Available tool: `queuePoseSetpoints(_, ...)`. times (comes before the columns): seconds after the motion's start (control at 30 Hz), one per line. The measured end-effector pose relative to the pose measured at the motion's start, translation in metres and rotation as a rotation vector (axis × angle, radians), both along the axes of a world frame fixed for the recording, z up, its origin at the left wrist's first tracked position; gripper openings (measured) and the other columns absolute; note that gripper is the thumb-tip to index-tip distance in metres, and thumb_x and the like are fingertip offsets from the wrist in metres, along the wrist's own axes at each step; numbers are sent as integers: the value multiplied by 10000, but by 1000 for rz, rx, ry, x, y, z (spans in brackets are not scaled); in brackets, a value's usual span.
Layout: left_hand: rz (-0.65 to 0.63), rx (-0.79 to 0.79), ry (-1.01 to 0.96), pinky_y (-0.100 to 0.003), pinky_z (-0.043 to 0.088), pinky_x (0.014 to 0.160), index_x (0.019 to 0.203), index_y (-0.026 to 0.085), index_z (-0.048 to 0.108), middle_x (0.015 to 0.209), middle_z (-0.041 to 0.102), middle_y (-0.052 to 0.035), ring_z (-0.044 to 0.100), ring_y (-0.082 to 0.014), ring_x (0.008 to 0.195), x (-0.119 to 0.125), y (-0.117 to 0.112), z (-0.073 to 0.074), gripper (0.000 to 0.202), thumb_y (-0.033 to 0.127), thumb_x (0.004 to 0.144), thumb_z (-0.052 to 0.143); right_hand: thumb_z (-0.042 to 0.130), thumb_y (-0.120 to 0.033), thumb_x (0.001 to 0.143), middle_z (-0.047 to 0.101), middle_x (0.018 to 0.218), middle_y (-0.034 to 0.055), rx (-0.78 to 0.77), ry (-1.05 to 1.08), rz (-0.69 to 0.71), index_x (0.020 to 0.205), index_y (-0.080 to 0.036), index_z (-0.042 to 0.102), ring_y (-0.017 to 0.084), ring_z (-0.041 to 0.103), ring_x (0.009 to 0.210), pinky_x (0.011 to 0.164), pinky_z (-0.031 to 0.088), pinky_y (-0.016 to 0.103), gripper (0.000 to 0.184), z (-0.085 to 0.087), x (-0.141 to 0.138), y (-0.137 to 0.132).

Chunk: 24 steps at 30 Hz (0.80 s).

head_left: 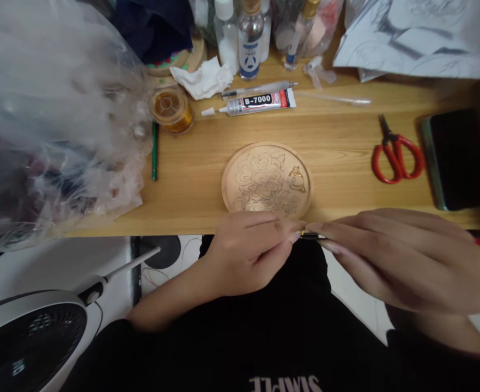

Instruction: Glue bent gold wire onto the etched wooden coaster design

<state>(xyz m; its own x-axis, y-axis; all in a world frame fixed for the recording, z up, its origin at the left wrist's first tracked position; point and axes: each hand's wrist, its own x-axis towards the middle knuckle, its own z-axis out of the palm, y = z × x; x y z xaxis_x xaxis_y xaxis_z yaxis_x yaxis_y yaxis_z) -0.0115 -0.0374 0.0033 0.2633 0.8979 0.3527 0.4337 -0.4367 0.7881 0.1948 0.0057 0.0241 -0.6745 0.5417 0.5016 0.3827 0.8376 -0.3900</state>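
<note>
Just past the table's front edge, my left hand [254, 247] and my right hand [403, 258] meet almost fingertip to fingertip. A thin black tool [312, 236] shows between the right thumb and fingers, most of it hidden by the hand. At its left end is a small golden bit, right by the pinched left fingertips; what the left fingers grip is too small to make out. Behind the hands lies a round wooden plate [260, 174] with a flower pattern drawn on it. A small gold wire outline [297, 179] sits on its right side.
Red-handled pliers [397, 158] and a phone [456, 158] lie at right. A B-7000 glue tube [260, 102], a pen [260, 89] and a gold wire spool [172, 110] are behind the plate. Bottles [250, 46] stand farther back; plastic bags [60, 109] fill the left.
</note>
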Motion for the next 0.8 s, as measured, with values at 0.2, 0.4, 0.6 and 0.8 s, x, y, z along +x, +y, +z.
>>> queuePoseSetpoints(0.2,12,4,-7,-161,468,539,774,159,645,631,645,25,573,-59,557,1,3,-4,215,112,953,534,695,-104,841,760,831,52,-67,11,-28,970,-138,702,139,691,669,556,522,257,134,-1,-3,-1)
queuePoseSetpoints(0.4,27,12,-35,-171,463,527,829,155,676,645,650,16,578,-68,567,1,5,-10,191,108,944,531,683,-68,838,758,873,3,-307,145,-111,1047,-194,680,101,683,690,583,542,219,244,-5,-10,-10)
queuePoseSetpoints(0.6,38,-159,-340,-205,564,642,941,172,734,733,726,2,676,-95,668,2,12,-20,130,134,935,610,647,-106,882,771,910,8,-473,200,-161,1035,-218,689,104,704,702,589,559,221,194,0,-21,-11)
queuePoseSetpoints(0.8,-10,-576,-893,-176,567,570,898,256,793,653,702,31,652,-73,566,6,20,-32,94,302,895,711,638,-105,881,756,854,32,-504,150,-124,1074,-167,679,107,702,701,591,544,213,206,2,-20,-16)
